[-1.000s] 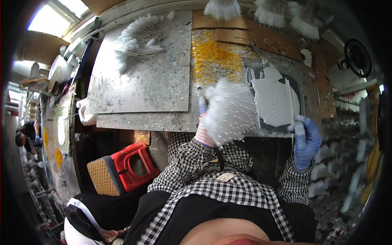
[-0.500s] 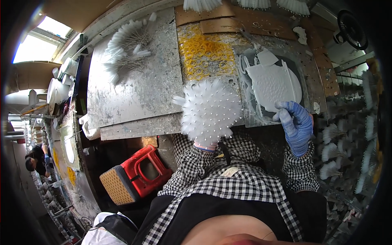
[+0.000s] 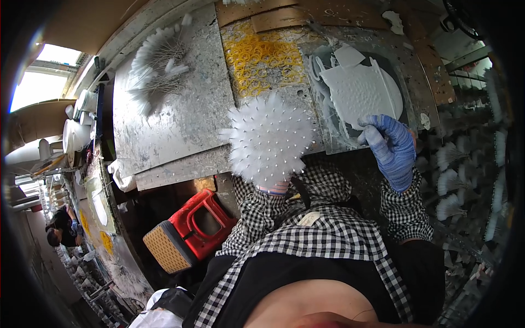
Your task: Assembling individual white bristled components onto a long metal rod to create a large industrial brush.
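Observation:
A round bunch of white, feathery tufts (image 3: 270, 139) with white-dotted tips fans out over my left hand (image 3: 274, 188). Only the wrist and striped cuff show below it; the fingers are hidden under the tufts they hold. My right hand (image 3: 391, 147), in a blue knitted glove, hovers at the near right edge of a dark board (image 3: 402, 82) spread with thick white paste (image 3: 358, 95). Its thumb and forefinger are drawn together in a pinch with whitened tips; whatever may be between them is too small to make out.
Yellow rings (image 3: 262, 57) lie heaped at the table's middle. Loose white tufts on thin stems (image 3: 158, 65) rest on the metal sheet (image 3: 175, 117) at left. A red stool (image 3: 202, 224) stands below the table. Racks of tufts (image 3: 451, 180) line the right; another person (image 3: 63, 227) is far left.
My view has shifted a little, so table and hands sit slightly higher and further left. Both hands keep nearly the same pose, the right still pinched beside the paste.

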`<state>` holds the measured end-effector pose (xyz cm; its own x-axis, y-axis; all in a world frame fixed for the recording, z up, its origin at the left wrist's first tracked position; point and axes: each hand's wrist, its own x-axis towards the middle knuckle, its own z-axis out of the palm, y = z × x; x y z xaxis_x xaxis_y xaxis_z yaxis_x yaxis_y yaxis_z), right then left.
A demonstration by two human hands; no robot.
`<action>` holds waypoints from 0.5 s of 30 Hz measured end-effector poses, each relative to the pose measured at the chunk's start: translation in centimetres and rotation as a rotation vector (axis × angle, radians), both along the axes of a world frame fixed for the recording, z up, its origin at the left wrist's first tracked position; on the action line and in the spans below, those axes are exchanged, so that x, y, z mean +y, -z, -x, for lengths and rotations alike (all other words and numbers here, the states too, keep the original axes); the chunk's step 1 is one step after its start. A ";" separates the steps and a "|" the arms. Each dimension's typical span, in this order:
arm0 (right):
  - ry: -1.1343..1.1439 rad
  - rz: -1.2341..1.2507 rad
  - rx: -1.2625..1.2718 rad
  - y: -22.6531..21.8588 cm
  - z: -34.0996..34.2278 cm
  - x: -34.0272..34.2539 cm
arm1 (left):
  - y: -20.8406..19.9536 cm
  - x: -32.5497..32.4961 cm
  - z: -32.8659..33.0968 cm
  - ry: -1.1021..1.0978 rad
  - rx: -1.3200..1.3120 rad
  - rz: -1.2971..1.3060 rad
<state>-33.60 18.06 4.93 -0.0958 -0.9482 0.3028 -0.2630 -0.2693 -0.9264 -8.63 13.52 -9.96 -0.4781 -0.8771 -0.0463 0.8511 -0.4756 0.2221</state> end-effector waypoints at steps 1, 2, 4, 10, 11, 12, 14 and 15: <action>-0.005 0.008 -0.002 0.1 0.0 0.0 | 0.2 -0.1 -0.4 -0.011 -0.005 0.006; -0.010 0.018 -0.004 0.3 -0.1 0.0 | 0.5 -0.1 0.1 -0.023 -0.010 0.012; -0.024 0.003 0.018 0.5 0.0 -0.2 | 0.7 -0.5 -0.2 -0.048 -0.020 0.029; -0.051 0.001 -0.011 0.9 -0.4 -0.3 | 0.9 -0.3 -2.2 -0.132 -0.050 0.092; -0.062 0.008 -0.005 1.0 -0.4 -0.4 | 0.7 -1.0 -3.3 -0.147 -0.053 0.106; -0.066 0.012 -0.004 1.1 -0.4 -0.6 | 0.7 -1.4 -3.5 -0.163 -0.056 0.121; -0.082 -0.012 -0.019 1.1 -0.7 -0.8 | 0.7 -2.4 -4.5 -0.201 -0.053 0.144; -0.051 -0.014 -0.013 1.5 0.0 -0.6 | -4.3 -1.5 -5.2 -0.094 -0.237 -0.190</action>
